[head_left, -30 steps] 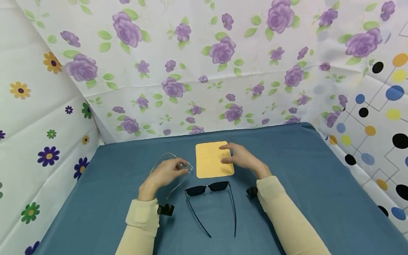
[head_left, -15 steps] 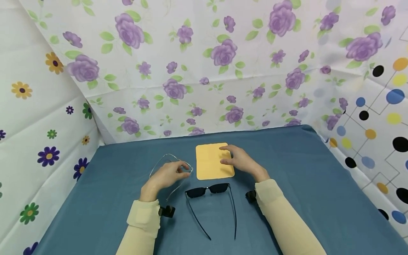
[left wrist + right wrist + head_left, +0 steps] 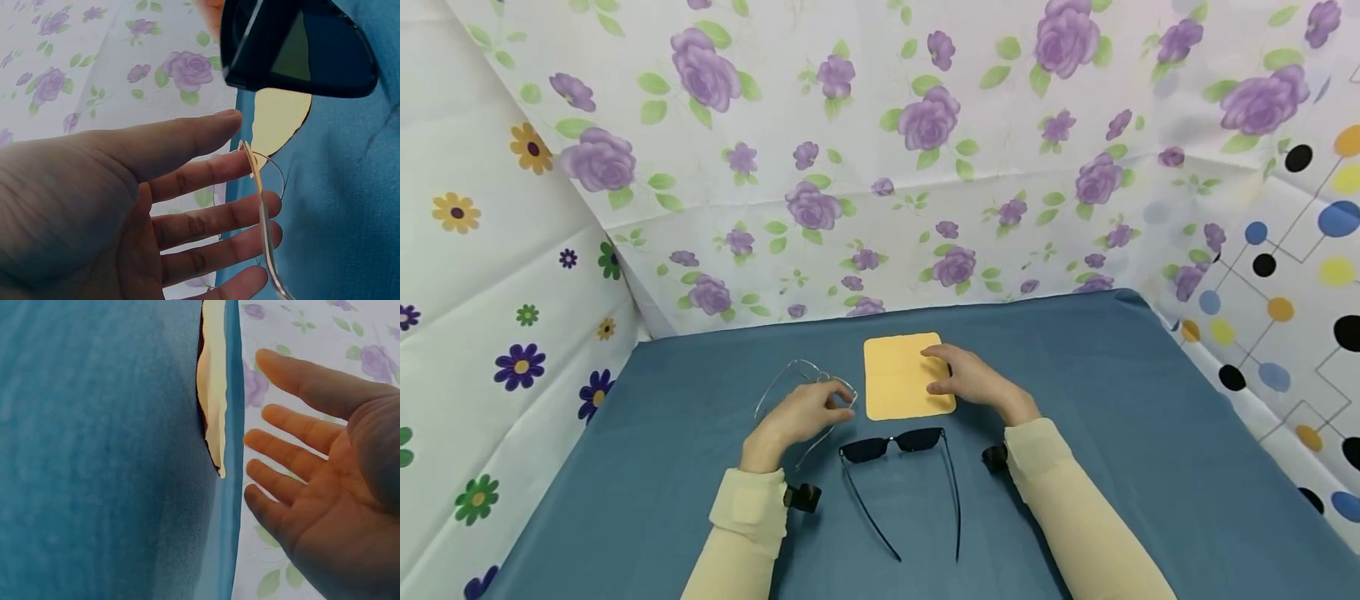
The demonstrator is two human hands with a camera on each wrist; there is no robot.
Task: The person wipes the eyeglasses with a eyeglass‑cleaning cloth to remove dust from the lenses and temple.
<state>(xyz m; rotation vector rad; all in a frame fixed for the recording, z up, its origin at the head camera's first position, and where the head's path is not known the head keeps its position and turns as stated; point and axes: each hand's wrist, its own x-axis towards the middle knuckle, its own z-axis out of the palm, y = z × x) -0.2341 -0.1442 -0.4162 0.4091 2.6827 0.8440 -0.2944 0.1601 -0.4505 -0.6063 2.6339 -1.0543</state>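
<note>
My left hand [image 3: 808, 412] is over a pair of thin wire-rimmed clear glasses [image 3: 815, 447], on the left of the blue-covered table. In the left wrist view its fingers are loosely extended, with their tips at the slim temple [image 3: 265, 219] and the thumb apart from it. My right hand [image 3: 973, 379] hovers at the right edge of a yellow square cloth [image 3: 897, 379], its fingers spread and holding nothing. Between the forearms lie black sunglasses [image 3: 917, 440], temples unfolded toward me. One dark lens [image 3: 340, 56] looms large in the left wrist view.
The blue tablecloth [image 3: 1045, 342] covers the whole surface. A white curtain with purple roses [image 3: 955, 267] hangs along the back edge. Patterned sheets flank both sides, with daisies [image 3: 520, 367] on the left and coloured dots [image 3: 1281, 309] on the right.
Small shifts only: my left hand's fingers have lowered and loosened slightly by the wire glasses. The right hand stays by the yellow cloth. Cloth and sunglasses keep their places.
</note>
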